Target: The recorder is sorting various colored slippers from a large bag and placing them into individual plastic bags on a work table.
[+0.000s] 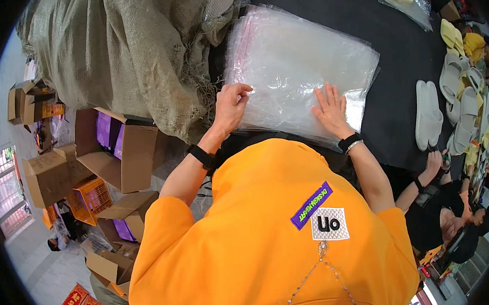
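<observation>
A thick stack of clear plastic bags lies on the dark table in front of me, with a pinkish strip along its left edge. My right hand rests flat on the stack's right part, fingers spread. Over the left edge is my left hand, its fingers curled and thumb and forefinger pressed together. Whether a bag's edge is between those fingertips is too fine to make out.
A coarse sack crowds the table's left side. Pale slippers lie to the right, beside more grey and yellow pairs. Opened cartons and an orange crate stand at left. A co-worker's hand is at the right table edge.
</observation>
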Demonstrator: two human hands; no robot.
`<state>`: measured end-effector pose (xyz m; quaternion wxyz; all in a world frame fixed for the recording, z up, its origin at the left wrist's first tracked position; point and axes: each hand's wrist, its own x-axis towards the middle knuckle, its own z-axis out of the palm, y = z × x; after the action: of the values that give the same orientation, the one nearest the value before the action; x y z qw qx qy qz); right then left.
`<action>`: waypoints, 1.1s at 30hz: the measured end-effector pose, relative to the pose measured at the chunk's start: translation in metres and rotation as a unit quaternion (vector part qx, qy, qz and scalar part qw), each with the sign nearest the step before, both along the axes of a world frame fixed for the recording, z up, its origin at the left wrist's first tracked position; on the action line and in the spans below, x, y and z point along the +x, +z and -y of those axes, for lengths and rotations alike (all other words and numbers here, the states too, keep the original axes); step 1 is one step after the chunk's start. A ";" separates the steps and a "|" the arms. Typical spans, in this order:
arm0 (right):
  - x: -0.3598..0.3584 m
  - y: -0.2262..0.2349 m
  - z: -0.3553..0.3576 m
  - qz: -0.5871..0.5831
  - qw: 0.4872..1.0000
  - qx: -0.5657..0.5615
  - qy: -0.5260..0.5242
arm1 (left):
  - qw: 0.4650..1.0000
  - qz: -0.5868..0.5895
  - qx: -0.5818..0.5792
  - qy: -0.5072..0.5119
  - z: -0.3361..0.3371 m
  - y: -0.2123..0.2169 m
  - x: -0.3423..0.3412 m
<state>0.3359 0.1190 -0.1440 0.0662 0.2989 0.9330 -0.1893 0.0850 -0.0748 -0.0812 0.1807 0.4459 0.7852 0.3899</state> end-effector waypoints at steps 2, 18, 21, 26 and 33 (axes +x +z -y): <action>0.000 -0.001 -0.001 0.008 1.000 -0.002 0.000 | 0.989 0.139 0.051 -0.009 0.003 0.001 -0.005; -0.002 0.006 -0.002 0.024 0.999 -0.008 0.028 | 0.928 0.346 -0.116 -0.077 0.012 0.005 -0.027; -0.004 0.009 -0.001 0.025 0.999 -0.019 0.024 | 0.948 0.257 -0.182 -0.040 0.005 0.014 -0.026; -0.002 0.014 0.003 0.033 0.999 -0.032 0.010 | 0.987 0.112 -0.074 0.087 0.000 0.000 -0.043; -0.001 0.014 0.002 0.049 0.998 -0.033 0.008 | 0.973 -0.041 -0.015 0.227 0.013 0.006 -0.132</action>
<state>0.3349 0.1165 -0.1301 0.1231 0.2978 0.9242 -0.2049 -0.0473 -0.0879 -0.0750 0.0616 0.2687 0.8786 0.3900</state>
